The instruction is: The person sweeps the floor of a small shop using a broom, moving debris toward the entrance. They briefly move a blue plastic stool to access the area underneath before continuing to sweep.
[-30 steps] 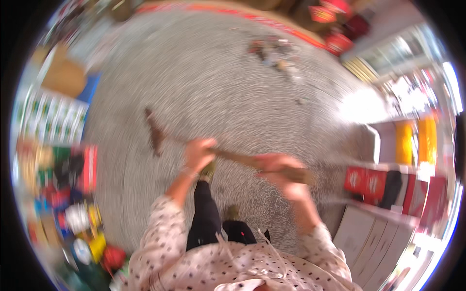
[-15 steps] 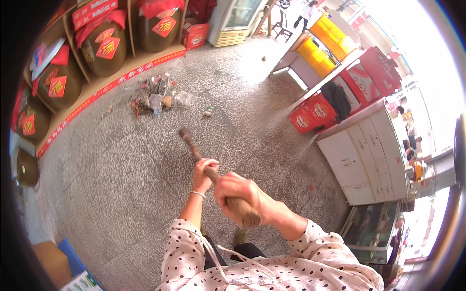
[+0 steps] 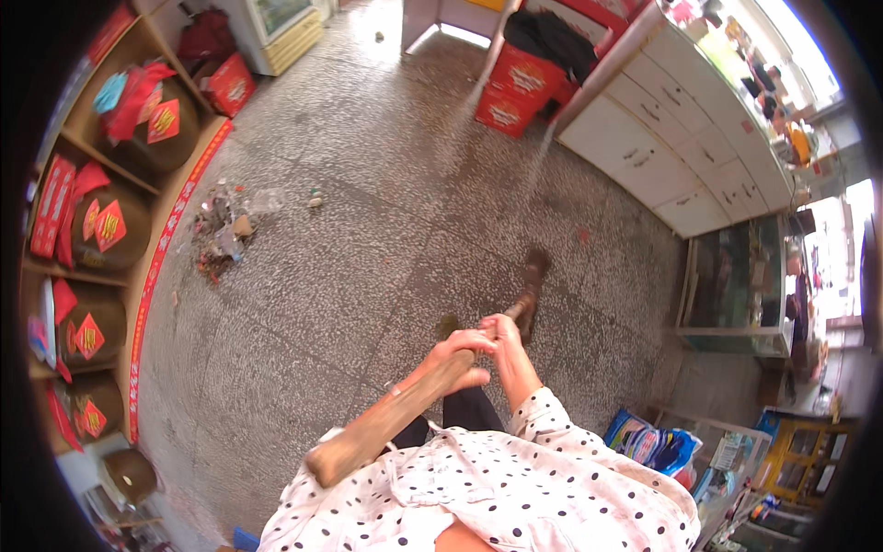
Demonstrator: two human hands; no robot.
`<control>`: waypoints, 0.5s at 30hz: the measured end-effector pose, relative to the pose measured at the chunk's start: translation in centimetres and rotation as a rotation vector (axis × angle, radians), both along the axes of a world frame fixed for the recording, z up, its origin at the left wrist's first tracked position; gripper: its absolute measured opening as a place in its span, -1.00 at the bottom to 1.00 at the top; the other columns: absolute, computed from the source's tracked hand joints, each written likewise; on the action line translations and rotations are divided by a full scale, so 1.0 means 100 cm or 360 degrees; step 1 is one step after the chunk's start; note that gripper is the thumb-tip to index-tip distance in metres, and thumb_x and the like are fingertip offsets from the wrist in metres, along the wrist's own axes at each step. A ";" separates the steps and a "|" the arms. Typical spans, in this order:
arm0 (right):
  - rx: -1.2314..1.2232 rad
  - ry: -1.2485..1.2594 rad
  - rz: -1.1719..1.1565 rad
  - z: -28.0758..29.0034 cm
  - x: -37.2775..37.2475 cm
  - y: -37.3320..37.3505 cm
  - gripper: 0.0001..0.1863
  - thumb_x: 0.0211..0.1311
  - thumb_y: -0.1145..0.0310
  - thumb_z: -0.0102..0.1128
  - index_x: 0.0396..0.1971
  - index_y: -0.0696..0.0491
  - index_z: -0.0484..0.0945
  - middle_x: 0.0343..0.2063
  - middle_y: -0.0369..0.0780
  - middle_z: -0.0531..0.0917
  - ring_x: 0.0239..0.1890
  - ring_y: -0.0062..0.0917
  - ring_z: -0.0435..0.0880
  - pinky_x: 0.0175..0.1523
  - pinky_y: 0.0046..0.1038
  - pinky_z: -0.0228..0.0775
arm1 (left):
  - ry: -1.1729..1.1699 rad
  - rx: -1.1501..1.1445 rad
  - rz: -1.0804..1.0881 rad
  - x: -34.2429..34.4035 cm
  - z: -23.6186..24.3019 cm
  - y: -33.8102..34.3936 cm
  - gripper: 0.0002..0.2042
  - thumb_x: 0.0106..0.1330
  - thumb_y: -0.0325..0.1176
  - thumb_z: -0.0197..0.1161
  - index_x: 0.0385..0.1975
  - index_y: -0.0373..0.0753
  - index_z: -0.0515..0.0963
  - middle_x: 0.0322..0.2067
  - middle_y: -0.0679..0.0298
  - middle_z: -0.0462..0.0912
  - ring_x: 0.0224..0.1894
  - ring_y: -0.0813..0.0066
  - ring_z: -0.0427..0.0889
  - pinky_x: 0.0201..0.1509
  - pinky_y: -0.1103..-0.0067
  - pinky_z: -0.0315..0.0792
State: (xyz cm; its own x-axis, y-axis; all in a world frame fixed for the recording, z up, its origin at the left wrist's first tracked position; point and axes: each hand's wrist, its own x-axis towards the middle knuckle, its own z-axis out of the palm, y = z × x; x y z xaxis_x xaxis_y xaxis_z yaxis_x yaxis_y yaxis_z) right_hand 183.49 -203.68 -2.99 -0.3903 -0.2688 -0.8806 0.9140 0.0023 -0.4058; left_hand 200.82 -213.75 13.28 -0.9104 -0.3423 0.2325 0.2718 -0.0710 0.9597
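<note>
A thick, rough wooden pole (image 3: 391,416) lies slantwise in front of my body, its near end over my left forearm. My left hand (image 3: 462,344), with a pale band at the wrist, is closed on it in front of my waist. Just beyond, my right hand (image 3: 504,337) wraps round the pole too; some of its fingers are hidden. Past my hands a dark brown length extends over the speckled floor; whether it is all pole or partly a shoe, I cannot tell. My olive shoe (image 3: 447,327) shows beside it.
A litter heap (image 3: 225,230) lies on the floor at left, near shelves of large brown jars (image 3: 115,225) with red labels. Red boxes (image 3: 515,87) stand ahead. At right are a white cabinet (image 3: 635,152), a glass case (image 3: 736,285) and bagged goods (image 3: 648,446).
My view has turned right, so the litter heap and jars sit further left. The pole has swung from pointing ahead-left to ahead-right, its near end now at my left side. Both hands still hold it.
</note>
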 end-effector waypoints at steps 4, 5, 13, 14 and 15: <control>0.0024 -0.0115 -0.0610 -0.055 -0.088 0.085 -0.87 0.07 0.49 -0.03 -0.63 0.03 0.32 -0.72 -0.30 0.41 -0.76 -0.54 0.35 -0.61 -0.51 0.33 | 0.0109 0.0397 -0.0339 -0.027 0.071 -0.035 -0.65 -0.01 -0.34 0.54 -0.26 -0.23 0.56 -0.19 0.18 0.61 0.10 0.17 0.51 0.23 0.26 0.33; 0.0034 -0.0158 -0.0739 -0.067 -0.120 0.111 -0.89 0.11 0.47 -0.04 -0.59 0.04 0.34 -0.71 -0.30 0.42 -0.75 -0.54 0.36 -0.61 -0.51 0.34 | 0.0068 0.0351 -0.0387 -0.050 0.077 -0.037 -0.68 -0.03 -0.37 0.55 -0.31 -0.22 0.56 -0.24 0.20 0.62 0.07 0.18 0.52 0.22 0.25 0.34; 0.0498 -0.0048 -0.0351 -0.131 -0.270 0.044 -0.92 0.13 0.50 -0.06 -0.47 0.18 0.40 -0.58 -0.09 0.50 -0.61 -0.37 0.51 -0.56 -0.41 0.42 | -0.0298 0.0373 -0.0106 -0.240 -0.084 -0.042 -0.87 0.10 -0.55 0.36 -0.43 -0.29 0.52 -0.30 0.28 0.59 -0.05 0.34 0.56 0.16 0.44 0.36; 0.0350 -0.0133 -0.0426 -0.143 -0.283 0.048 -0.92 0.12 0.51 -0.07 -0.46 0.19 0.41 -0.56 -0.07 0.51 -0.58 -0.33 0.53 -0.52 -0.34 0.45 | -0.0335 0.0390 -0.0027 -0.245 -0.065 -0.057 -0.87 0.08 -0.56 0.36 -0.45 -0.30 0.52 -0.31 0.26 0.59 -0.07 0.33 0.57 0.11 0.46 0.38; 0.0376 -0.0216 -0.0230 -0.149 -0.272 0.020 -0.91 0.12 0.50 -0.08 -0.45 0.18 0.41 -0.55 -0.07 0.51 -0.56 -0.28 0.54 -0.48 -0.26 0.46 | -0.0391 0.0254 -0.0023 -0.232 -0.043 -0.085 -0.87 0.06 -0.56 0.36 -0.46 -0.29 0.52 -0.33 0.26 0.60 -0.08 0.31 0.58 0.12 0.42 0.38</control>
State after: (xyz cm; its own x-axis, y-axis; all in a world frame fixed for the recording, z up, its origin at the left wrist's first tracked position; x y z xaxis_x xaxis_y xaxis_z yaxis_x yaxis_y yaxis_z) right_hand 156.30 -201.64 -17.87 -0.2840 -0.0008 -0.9588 0.9575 -0.0522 -0.2836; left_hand 177.66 -222.26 8.94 -0.9379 -0.3432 -0.0514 0.0303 -0.2286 0.9730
